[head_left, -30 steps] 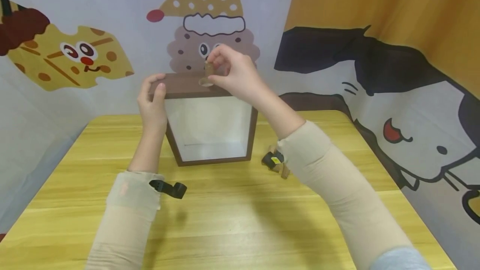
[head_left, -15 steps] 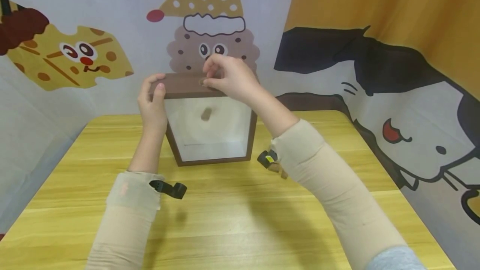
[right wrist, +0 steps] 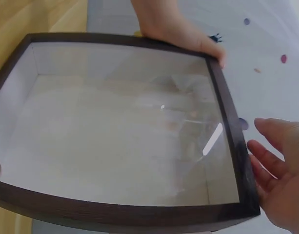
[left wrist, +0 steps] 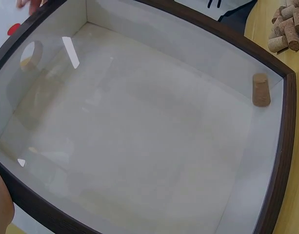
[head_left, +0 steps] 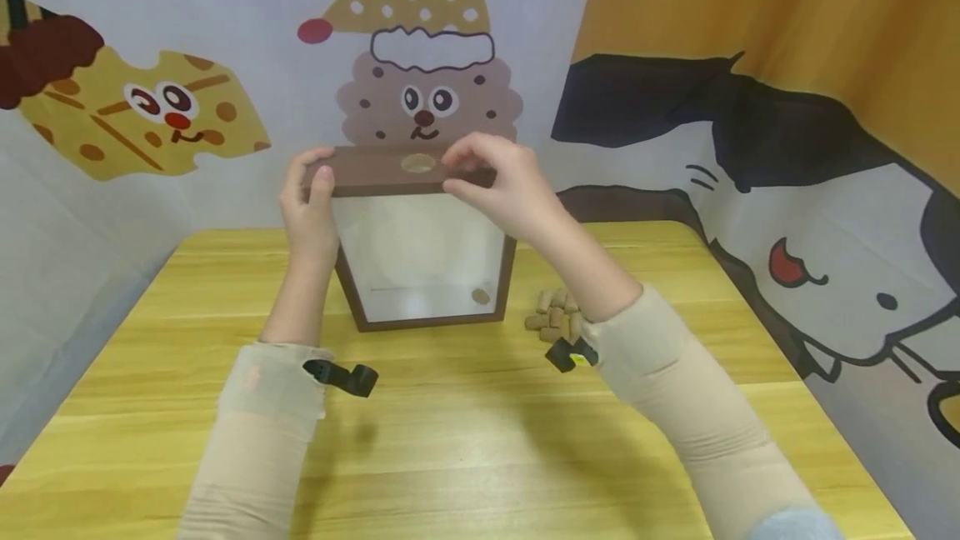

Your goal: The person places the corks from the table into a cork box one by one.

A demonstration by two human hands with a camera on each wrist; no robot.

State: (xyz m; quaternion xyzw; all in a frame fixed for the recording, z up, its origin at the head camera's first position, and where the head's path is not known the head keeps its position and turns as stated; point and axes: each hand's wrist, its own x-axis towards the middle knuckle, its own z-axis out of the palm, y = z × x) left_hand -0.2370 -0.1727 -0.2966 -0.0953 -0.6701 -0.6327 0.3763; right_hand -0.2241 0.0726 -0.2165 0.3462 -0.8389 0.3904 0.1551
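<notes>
A brown-framed shadow box point(head_left: 423, 325) with a clear front and white inside stands upright on the table. Its top has a round hole point(head_left: 417, 163). One cork point(head_left: 480, 296) is inside, down in the lower right corner, and the left wrist view shows this cork point(left wrist: 261, 90) on end. My left hand point(head_left: 309, 211) grips the box's upper left corner, thumb in front and fingers over the top. Just right of the hole, my right hand point(head_left: 502, 177) is at the top edge with thumb and fingers apart, nothing between them.
Several loose corks point(head_left: 555, 317) lie in a pile on the wooden table point(head_left: 450, 440), right of the box and partly behind the right forearm. A printed cloth point(head_left: 637, 165) with cartoon figures hangs close behind the table.
The cork that my right hand pinched over the hole has dropped into the box and now sits at its bottom right. My right hand has moved rightward off the hole; the left has stayed.
</notes>
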